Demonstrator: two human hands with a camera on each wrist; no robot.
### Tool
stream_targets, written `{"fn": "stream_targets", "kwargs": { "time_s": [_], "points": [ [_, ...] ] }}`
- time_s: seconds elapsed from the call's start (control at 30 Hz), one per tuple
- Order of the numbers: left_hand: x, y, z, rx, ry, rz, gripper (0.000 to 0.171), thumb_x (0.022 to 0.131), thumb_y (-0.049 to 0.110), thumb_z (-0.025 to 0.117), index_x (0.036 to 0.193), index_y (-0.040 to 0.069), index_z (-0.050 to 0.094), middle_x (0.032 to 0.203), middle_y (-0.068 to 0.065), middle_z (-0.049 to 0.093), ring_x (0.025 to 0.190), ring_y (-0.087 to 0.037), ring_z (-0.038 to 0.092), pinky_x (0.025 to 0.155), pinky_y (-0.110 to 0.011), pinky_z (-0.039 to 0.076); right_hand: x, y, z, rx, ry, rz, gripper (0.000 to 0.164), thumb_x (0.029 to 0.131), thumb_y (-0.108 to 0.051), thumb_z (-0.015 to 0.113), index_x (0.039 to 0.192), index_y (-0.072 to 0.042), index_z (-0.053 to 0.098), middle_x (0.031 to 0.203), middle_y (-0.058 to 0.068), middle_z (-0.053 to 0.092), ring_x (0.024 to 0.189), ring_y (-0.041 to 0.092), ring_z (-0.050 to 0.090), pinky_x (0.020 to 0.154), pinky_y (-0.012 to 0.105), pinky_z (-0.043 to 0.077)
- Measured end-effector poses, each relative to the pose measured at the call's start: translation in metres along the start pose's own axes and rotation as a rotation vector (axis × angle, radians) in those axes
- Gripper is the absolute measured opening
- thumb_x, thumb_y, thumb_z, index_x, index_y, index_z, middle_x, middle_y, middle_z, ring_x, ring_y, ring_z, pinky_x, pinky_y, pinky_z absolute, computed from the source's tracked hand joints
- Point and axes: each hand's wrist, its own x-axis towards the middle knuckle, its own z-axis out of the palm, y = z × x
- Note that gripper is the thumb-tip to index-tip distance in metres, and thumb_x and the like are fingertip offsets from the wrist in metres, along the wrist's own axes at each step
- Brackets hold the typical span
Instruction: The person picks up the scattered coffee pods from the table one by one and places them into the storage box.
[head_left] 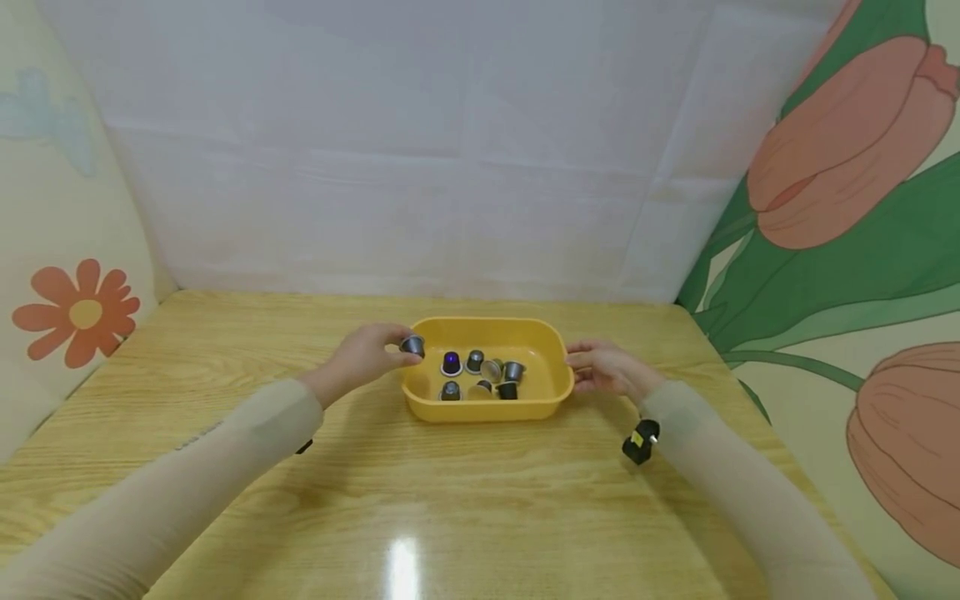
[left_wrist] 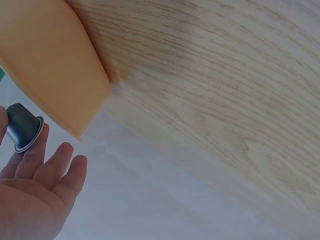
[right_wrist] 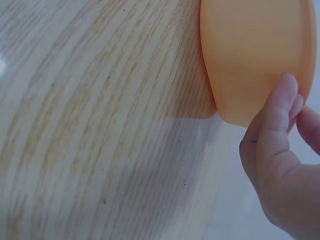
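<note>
My left hand (head_left: 365,358) pinches a dark grey coffee capsule (head_left: 412,346) between thumb and fingers, at the left rim of a yellow plastic basin (head_left: 487,410). In the left wrist view the capsule (left_wrist: 24,127) is tilted, its silvery rim against the fingers. My right hand (head_left: 607,367) holds the basin's right end. The right wrist view has its fingers (right_wrist: 280,107) against the outer wall, with the thumb close to the rim. Inside the basin are several capsules, among them a blue-purple one (head_left: 451,362), a grey one (head_left: 513,371) and a black one (head_left: 507,390).
The basin stands on a wood-grain table (head_left: 465,500). Behind it hangs a white cloth (head_left: 420,167). Flower-patterned panels border the left and right sides. A small black device (head_left: 641,442) is by the right wrist.
</note>
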Motion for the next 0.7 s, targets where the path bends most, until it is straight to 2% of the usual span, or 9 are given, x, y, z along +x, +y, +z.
{"fn": "stream_targets", "kwargs": {
  "time_s": [0.43, 0.7],
  "points": [
    [0.002, 0.005, 0.007, 0.017, -0.016, 0.018, 0.044, 0.093, 0.025, 0.068, 0.128, 0.0, 0.06, 0.127, -0.02, 0.06, 0.12, -0.04, 0.052, 0.099, -0.056, 0.041, -0.001, -0.001, 0.001, -0.004, 0.006, 0.01, 0.045, 0.101, -0.003, 0.047, 0.142, 0.008, 0.033, 0.09, 0.007, 0.059, 0.073, 0.016, 0.06, 0.063, 0.026, 0.056],
    [0.004, 0.007, 0.013, 0.059, -0.013, 0.046, 0.044, 0.092, 0.025, 0.069, 0.127, 0.0, 0.061, 0.124, -0.019, 0.063, 0.116, -0.037, 0.056, 0.097, -0.053, 0.044, -0.001, -0.001, 0.0, -0.008, 0.022, 0.013, 0.044, 0.101, -0.003, 0.046, 0.142, 0.008, 0.033, 0.09, 0.008, 0.06, 0.074, 0.016, 0.06, 0.063, 0.026, 0.056]
  ]
}}
